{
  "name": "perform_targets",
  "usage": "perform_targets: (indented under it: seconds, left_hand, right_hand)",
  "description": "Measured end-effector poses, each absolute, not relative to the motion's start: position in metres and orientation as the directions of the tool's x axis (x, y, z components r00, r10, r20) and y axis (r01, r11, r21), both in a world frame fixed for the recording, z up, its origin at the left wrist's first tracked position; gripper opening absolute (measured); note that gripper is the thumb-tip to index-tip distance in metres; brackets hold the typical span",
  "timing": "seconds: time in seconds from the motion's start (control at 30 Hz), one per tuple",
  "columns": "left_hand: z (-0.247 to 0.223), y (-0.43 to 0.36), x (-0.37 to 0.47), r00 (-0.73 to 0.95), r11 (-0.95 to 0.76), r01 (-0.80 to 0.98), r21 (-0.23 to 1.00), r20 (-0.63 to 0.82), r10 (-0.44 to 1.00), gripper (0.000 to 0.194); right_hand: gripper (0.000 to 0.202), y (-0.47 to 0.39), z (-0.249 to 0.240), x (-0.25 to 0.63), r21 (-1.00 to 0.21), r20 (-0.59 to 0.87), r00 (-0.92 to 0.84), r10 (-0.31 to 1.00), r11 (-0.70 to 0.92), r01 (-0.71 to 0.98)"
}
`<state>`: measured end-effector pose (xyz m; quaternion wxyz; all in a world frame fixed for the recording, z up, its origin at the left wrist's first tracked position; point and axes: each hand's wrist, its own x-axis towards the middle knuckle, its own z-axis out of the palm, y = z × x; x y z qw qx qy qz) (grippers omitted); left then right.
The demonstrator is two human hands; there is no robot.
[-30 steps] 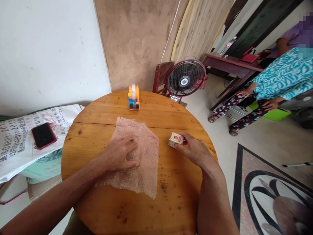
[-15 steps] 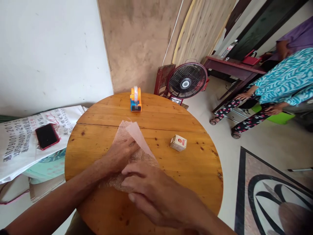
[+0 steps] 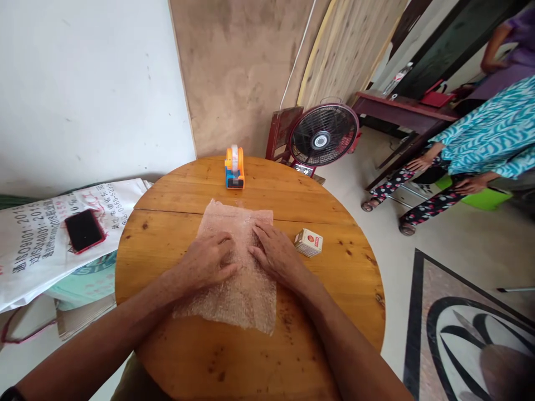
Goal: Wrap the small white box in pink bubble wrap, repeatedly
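Note:
A pinkish, see-through sheet of bubble wrap (image 3: 242, 298) lies spread flat on the round wooden table (image 3: 330, 217). My left hand (image 3: 211, 259) rests on its left part, fingers loosely bent and apart. On the right part, my right hand (image 3: 273, 250) presses down with its fingers stretched out. Just right of that hand stands a small white box (image 3: 309, 243) with a red mark. Beyond the sheet, near the far edge, sits an orange and blue tape dispenser (image 3: 234, 168) with a roll of clear tape.
A phone (image 3: 84, 230) lies on white printed sacks (image 3: 119, 203) left of the table. Behind the table stands a fan (image 3: 321, 140) beside a wooden chair (image 3: 281, 131). At right a person in a blue patterned top (image 3: 489, 125) sits, hands on knees; another person is behind.
The bubble wrap's folded-over right side is now laid out flat. My right hand has moved forward from the near edge onto the sheet; my left hand has stayed nearly in place.

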<state>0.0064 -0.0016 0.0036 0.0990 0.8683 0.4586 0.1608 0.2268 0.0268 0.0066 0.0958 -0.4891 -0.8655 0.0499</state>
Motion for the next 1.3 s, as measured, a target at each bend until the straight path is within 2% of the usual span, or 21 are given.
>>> perform_targets:
  seconds: [0.13,0.27,0.7,0.97,1.2,1.3]
  left_hand:
    - [0.002,0.000,0.004,0.511,-0.576,0.767,0.282,0.274,0.814,0.018]
    - [-0.002,0.002,0.003,0.606,-0.698,0.681,0.219,0.367,0.706,0.017]
    - [0.000,0.004,0.002,0.636,-0.701,0.666,0.253,0.298,0.712,0.042]
    - [0.002,0.003,0.002,0.632,-0.685,0.681,0.260,0.262,0.729,0.053]
    - [0.003,0.004,0.003,0.623,-0.676,0.687,0.264,0.263,0.736,0.054]
    - [0.002,0.004,0.002,0.628,-0.680,0.683,0.265,0.262,0.733,0.055]
  right_hand:
    - [0.051,0.030,-0.003,0.231,-0.198,0.121,-0.501,0.857,0.515,0.834]
    - [0.051,0.036,-0.007,0.231,-0.200,0.147,-0.502,0.852,0.523,0.829]
    - [0.051,0.039,-0.007,0.229,-0.163,0.168,-0.457,0.873,0.482,0.861]
    - [0.049,0.042,-0.009,0.232,-0.190,0.183,-0.437,0.881,0.467,0.863]
    - [0.033,0.035,0.014,0.242,-0.181,0.267,-0.480,0.836,0.532,0.827]
    - [0.028,0.030,0.031,0.263,-0.190,0.346,-0.419,0.839,0.500,0.845]
